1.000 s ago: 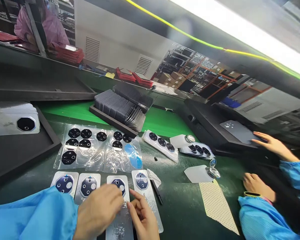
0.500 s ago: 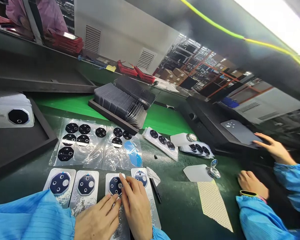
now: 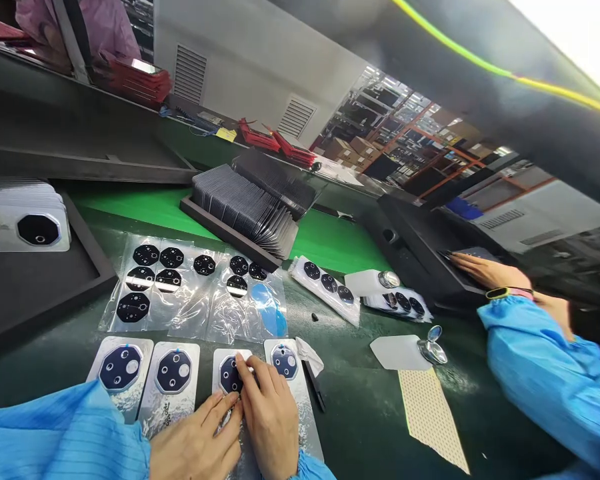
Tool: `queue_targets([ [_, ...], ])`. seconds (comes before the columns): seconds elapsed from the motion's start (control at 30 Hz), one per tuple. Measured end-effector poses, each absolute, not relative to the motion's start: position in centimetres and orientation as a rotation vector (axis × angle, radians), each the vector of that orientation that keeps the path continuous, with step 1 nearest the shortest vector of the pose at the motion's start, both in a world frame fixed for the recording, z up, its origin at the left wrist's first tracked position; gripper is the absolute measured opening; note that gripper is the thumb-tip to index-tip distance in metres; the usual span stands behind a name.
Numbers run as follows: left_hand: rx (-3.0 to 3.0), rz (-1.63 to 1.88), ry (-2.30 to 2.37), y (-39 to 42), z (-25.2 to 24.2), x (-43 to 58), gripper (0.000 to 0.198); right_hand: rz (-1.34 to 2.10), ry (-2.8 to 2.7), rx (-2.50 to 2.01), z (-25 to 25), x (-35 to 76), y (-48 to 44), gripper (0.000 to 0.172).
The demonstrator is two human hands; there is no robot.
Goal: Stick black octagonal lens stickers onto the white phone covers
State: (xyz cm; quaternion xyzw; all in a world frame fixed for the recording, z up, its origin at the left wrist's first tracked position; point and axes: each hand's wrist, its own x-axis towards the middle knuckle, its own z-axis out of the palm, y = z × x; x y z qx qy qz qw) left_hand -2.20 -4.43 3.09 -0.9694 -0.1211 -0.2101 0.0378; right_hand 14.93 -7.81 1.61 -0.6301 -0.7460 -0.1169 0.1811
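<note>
Resting on the third silver panel (image 3: 248, 457) from the left, the left hand (image 3: 197, 437) has its fingers outstretched and close together, while the right hand (image 3: 273, 413) puts its index fingertip on the edge of that panel's dark octagon (image 3: 229, 378); both thumbs are hidden from my camera, so I cannot tell whether either set of fingers grips anything. I count four such silver panels in a row on the tabletop (image 3: 355, 400), each with one octagon at its far end. The third panel's long axis runs almost straight away from the wearer, octagon end outward and leaning slightly left. Marks like lettering run lengthwise on the second panel (image 3: 180, 403), too small for me to read. Just beside the fourth panel I see one black pen-like tool (image 3: 314, 387) and one crumpled white tissue (image 3: 310, 357). Beyond the row, nine dark discs lie on clear plastic sheets (image 3: 190, 321). Rightward I count two white packets (image 3: 329, 284) showing three discs each, two pale bottles (image 3: 400, 352) with metal tops, and one perforated yellowish sheet (image 3: 430, 417). Farther out, a black rack (image 3: 247, 207) holds more thin sheets than I can count, and a co-worker's hand (image 3: 485, 270) reaches into a black case (image 3: 410, 260).
</note>
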Motion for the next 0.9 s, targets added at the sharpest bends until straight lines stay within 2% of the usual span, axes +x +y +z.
queue_targets([
  [0.37,-2.989,-0.617,-0.355,-4.4,3.0,-2.3,0.021,-0.086,-1.872,-1.716,1.7,15.1,-8.1,0.028],
  [0.63,-3.004,-0.631,-0.366,-4.5,3.0,-2.3,0.018,0.074,-1.901,-1.731,1.5,15.2,-7.8,0.037],
  [0.9,-2.998,-0.626,-0.372,-4.3,3.7,-2.2,0.019,0.011,-2.088,-1.573,3.0,14.9,-6.9,0.040],
])
